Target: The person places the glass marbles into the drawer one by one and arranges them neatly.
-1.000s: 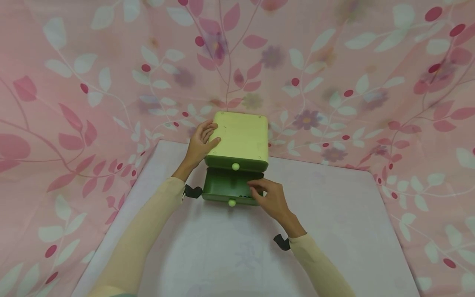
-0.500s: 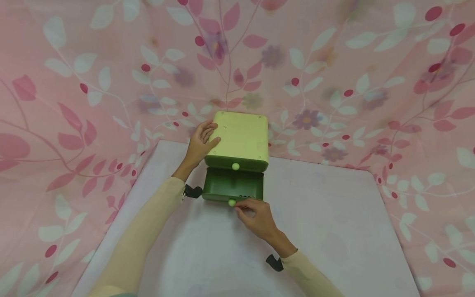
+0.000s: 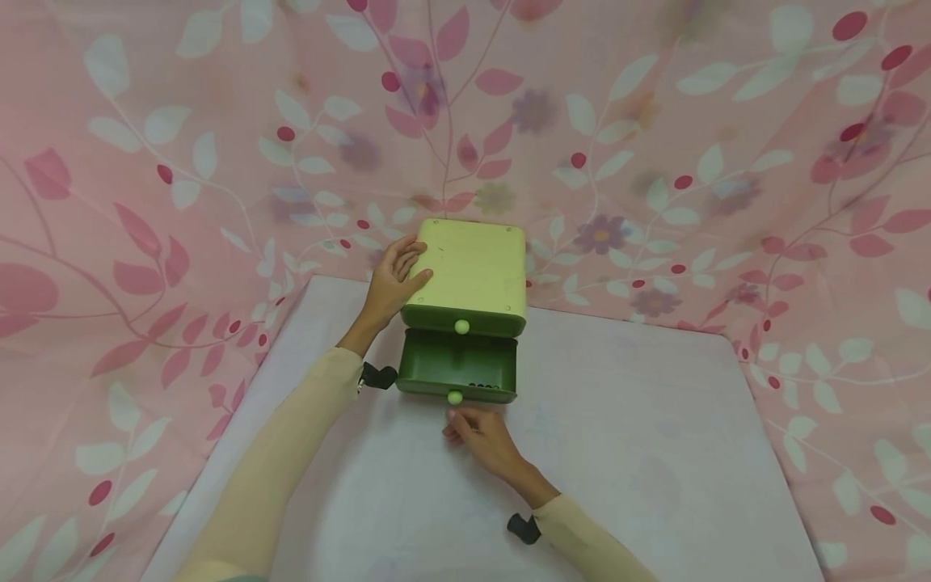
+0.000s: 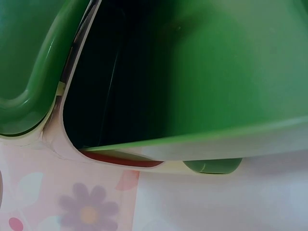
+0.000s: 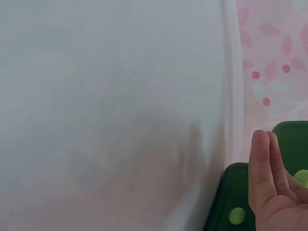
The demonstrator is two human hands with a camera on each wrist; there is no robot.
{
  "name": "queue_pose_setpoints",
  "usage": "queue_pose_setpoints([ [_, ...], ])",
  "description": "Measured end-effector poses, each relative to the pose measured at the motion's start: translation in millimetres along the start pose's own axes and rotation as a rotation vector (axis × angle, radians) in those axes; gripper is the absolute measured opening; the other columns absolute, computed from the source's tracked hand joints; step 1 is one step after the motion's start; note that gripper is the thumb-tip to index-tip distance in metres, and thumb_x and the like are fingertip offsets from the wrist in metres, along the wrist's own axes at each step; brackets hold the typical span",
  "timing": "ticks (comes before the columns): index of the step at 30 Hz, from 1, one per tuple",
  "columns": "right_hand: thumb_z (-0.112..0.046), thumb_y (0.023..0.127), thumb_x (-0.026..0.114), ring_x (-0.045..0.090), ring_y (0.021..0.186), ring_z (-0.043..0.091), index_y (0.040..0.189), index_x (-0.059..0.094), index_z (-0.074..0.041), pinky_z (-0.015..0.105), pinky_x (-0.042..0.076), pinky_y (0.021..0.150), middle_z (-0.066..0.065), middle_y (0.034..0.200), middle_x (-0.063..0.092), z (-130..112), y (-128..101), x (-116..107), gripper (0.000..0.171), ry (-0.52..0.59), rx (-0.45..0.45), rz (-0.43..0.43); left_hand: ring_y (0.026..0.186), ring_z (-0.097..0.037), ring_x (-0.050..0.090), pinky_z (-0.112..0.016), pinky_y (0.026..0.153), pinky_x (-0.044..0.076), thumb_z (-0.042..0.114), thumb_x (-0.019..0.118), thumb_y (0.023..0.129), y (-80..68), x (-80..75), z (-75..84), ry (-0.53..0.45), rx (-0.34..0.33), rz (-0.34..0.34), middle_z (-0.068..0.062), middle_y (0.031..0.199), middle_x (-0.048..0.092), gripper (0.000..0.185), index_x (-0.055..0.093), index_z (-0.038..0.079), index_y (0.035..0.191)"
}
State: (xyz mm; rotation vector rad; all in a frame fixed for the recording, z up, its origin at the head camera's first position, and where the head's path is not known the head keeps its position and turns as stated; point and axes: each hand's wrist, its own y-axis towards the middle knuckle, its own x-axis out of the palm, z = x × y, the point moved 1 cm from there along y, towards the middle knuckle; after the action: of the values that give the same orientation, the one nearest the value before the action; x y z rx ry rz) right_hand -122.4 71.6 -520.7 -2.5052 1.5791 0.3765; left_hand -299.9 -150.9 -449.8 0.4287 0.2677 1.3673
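Observation:
A small green drawer cabinet (image 3: 473, 267) with a pale top stands at the far edge of the white table. Its lower drawer (image 3: 457, 365) is pulled out, and several small dark things (image 3: 483, 385) lie along the drawer's front wall. My left hand (image 3: 396, 275) rests against the cabinet's left side, with its fingers and thumb lying on the top edge. My right hand (image 3: 473, 432) lies on the table just in front of the drawer's round knob (image 3: 454, 397) and holds nothing. In the right wrist view its fingers (image 5: 262, 163) are straight, next to the drawer front (image 5: 231, 202). The left wrist view shows only the cabinet's green side (image 4: 216, 72).
The white table top (image 3: 655, 453) stretches right of and in front of the cabinet. Pink leaf-patterned cloth (image 3: 655, 121) hangs behind the table and drapes down both of its sides. A black strap sits on each wrist (image 3: 378, 376) (image 3: 520, 527).
My right hand has come out of the open drawer and drawn back toward me, past the knob, onto the table. The left hand and the cabinet have stayed still.

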Motion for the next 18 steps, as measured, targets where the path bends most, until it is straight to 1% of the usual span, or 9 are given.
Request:
queue_pose_setpoints([
  [3,-0.015,0.104,0.048,0.069,0.081,0.043,0.098,0.068,0.002,0.052,0.059,0.075,0.023,0.089,0.071,3,4,2,0.028,0.078,0.042,0.002,0.138,-0.036,0.033,-0.036,0.119,0.025,-0.006,0.064,0.088,-0.4,-0.1,-0.4,-0.001,0.002,0.001,-0.03,0.14,0.038,0.069,0.028,-0.009,0.147],
  [5,-0.017,0.105,0.046,0.068,0.082,0.045,0.097,0.067,0.003,0.056,0.058,0.077,0.026,0.091,0.07,5,6,3,0.029,0.13,0.059,0.005,0.138,-0.036,0.033,-0.036,0.119,0.025,-0.006,0.064,0.088,-0.4,-0.2,-0.6,0.0,0.003,0.0,-0.03,0.14,0.038,0.069,0.028,-0.009,0.147],
  [7,-0.018,0.106,0.045,0.067,0.083,0.047,0.098,0.065,0.004,0.057,0.057,0.077,0.027,0.092,0.069,7,8,3,0.03,0.164,0.061,0.009,0.138,-0.035,0.034,-0.036,0.119,0.025,-0.006,0.063,0.088,-0.2,-0.3,-0.9,0.0,0.003,0.0,-0.029,0.14,0.038,0.069,0.028,-0.009,0.147],
  [11,-0.018,0.106,0.045,0.067,0.085,0.048,0.099,0.065,0.008,0.059,0.055,0.079,0.029,0.093,0.068,9,12,2,0.034,0.195,0.055,0.011,0.138,-0.034,0.034,-0.036,0.119,0.025,-0.006,0.063,0.088,0.0,-0.7,-1.3,-0.001,0.003,0.0,-0.028,0.14,0.039,0.069,0.027,-0.01,0.147],
  [18,-0.019,0.106,0.045,0.065,0.087,0.051,0.098,0.067,0.008,0.061,0.054,0.081,0.03,0.094,0.068,11,15,1,0.035,0.251,0.063,0.019,0.138,-0.033,0.035,-0.036,0.119,0.025,-0.007,0.063,0.088,0.5,-0.5,-0.6,-0.001,0.002,0.003,-0.028,0.14,0.04,0.069,0.028,-0.009,0.147],
])
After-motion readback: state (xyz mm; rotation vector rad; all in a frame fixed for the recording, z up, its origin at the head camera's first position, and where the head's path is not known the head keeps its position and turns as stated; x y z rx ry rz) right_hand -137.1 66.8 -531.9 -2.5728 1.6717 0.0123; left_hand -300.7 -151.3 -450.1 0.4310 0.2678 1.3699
